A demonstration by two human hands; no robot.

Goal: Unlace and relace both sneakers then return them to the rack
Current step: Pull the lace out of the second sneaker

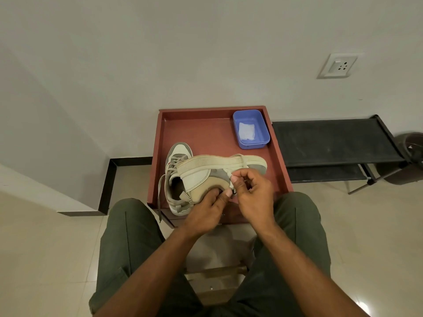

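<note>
1. A sneaker (219, 168) was held on its side over the red tray (206, 131), its sole turned toward the far wall and its toe pointing toward the blue tub (250, 129) at the tray's far right corner.
2. The left hand (206, 216) was curled under the shoe's collar at the tray's near edge, bearing its weight.
3. The right hand (254, 193) was closed narrowly, thumb and fingers pinched on a pale lace (231, 179) just beside the left thumb; the lace tip was hidden in the grip.
4. The second sneaker (177, 177) stood upright on the tray's left side, partly behind the held shoe, with a loose lace end (159, 197) hanging over the tray's near left edge.
5. It was judged that a hard pull could twist the held shoe out of the left hand's support, since the pinch lay close to the support.
6. The hanging lace might be snagged by a knee, and that sneaker dragged off the tray.
7. The black rack (332, 140) stood to the tray's right.
</note>
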